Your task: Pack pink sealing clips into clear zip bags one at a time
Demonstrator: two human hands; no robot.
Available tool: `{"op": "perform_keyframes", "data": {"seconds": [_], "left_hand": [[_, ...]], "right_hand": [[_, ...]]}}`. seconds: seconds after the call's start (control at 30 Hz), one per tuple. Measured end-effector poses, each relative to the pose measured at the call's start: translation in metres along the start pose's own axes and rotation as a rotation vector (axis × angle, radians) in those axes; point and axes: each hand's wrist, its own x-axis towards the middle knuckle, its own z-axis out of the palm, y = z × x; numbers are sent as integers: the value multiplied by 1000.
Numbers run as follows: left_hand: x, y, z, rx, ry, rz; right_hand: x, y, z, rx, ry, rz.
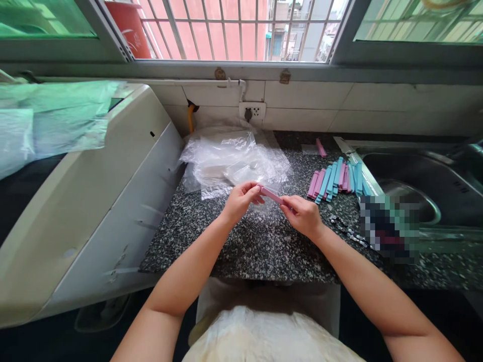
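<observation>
Speckled dark desk (264, 259) ran below a barred window (211, 35). Large cream casing (124, 171) stood along the left, with a translucent sheet (71, 113) draped over its top. Metal sink (372, 178) was set in at the right. Clear plastic bags (237, 158) lay in a loose, crumpled heap toward the back of the desk. Pile of pink and blue clips (334, 177) lay just left of the sink, most side by side, some overlapping.

Left hand (241, 202) and right hand (302, 216) were both over the desk, in front of the bags. Chain (349, 231) lay to the right of the right wrist. Pink clip (270, 194) was held between the hands, the fingers of each closed on one end; it sloped down toward the right in view. Smallest: a lone pink clip (321, 148) behind the pile, apart from it.
</observation>
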Motion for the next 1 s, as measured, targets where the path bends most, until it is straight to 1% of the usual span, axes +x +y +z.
{"op": "perform_keyframes", "data": {"seconds": [0.17, 0.37, 0.47, 0.67, 0.87, 1.0], "left_hand": [[-1, 0, 2, 13, 27, -16], [-1, 0, 4, -4, 29, -59], [-2, 1, 5, -3, 19, -76], [-5, 2, 10, 31, -15, -99], [-5, -1, 11, 31, -39, -100], [-4, -4, 11, 14, -54, -75]], "right_hand": [[0, -1, 1, 8, 8, -23], [2, -2, 0, 7, 15, -79], [2, -2, 0, -18, 43, -100], [2, -4, 0, -72, 141, -105], [3, -6, 0, -85, 107, -129], [3, -6, -1, -71, 143, -153]]}}
